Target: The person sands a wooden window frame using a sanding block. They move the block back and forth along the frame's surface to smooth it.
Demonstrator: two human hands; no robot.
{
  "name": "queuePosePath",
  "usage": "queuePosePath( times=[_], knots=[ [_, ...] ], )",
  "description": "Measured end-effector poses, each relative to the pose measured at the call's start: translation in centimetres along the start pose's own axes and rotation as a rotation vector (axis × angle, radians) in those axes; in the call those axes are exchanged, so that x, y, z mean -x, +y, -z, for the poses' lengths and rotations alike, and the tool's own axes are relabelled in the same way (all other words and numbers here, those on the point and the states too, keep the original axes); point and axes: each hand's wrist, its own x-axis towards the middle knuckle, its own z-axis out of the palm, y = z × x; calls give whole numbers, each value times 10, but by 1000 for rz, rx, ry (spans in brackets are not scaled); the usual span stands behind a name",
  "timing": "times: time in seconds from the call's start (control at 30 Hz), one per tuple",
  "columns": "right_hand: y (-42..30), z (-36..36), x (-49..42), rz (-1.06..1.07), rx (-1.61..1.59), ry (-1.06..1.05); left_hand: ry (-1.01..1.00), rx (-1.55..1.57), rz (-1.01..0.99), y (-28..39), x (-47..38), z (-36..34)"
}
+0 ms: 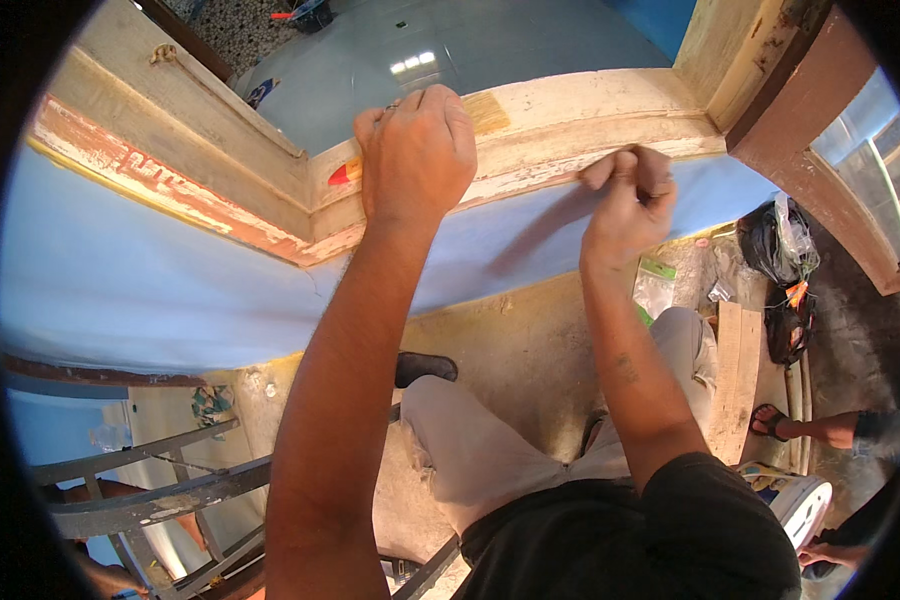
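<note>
My left hand (420,157) curls over the inner edge of the worn wooden window sill (570,97), its fingertips hidden. Beside its wrist, a small red and yellow piece (343,173) shows on the sill, partly covered by the hand. My right hand (628,206), slightly blurred, pinches a folded brown sheet (654,171), apparently sandpaper, at the sill's outer edge. Between the hands, a tan rectangular patch (490,112) marks the sill. Patchy, flaking paint covers the frame's outer edge (195,199).
A blue wall (150,255) drops below the sill. Dark metal rails (165,491) stand lower left. At right are an open window sash (787,142), wooden boards (733,375), black plastic bags (776,244), a white-lidded bucket (810,506) and another person's sandalled foot (772,421).
</note>
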Motion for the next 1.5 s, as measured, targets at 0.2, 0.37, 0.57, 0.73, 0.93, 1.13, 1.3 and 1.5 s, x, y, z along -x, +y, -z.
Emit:
queuePosePath(
  times=[0.2, 0.37, 0.57, 0.73, 0.93, 1.13, 1.3, 1.5],
  knots=[
    [26, 8, 48, 462, 214, -368, 6, -33, -31, 11, -4, -5],
    [54, 34, -6, 502, 388, -269, 71, 11, -70, 0, 0, -7],
    [20, 37, -68, -129, -29, 108, -97, -144, -26, 13, -2, -4],
    [24, 36, -24, 463, 261, -271, -44, -150, -75, 5, 0, -5],
    [50, 77, -120, -91, 7, 32, 29, -181, -118, 10, -2, -9],
    [28, 56, -60, 257, 229, -161, 95, -116, -177, 9, -3, -10],
    [48, 82, -140, -113, -49, 2, 91, -137, -173, 8, 1, -10],
    [34, 55, -80, -70, -17, -32, 65, -157, -165, 17, -4, -9]
  ],
)
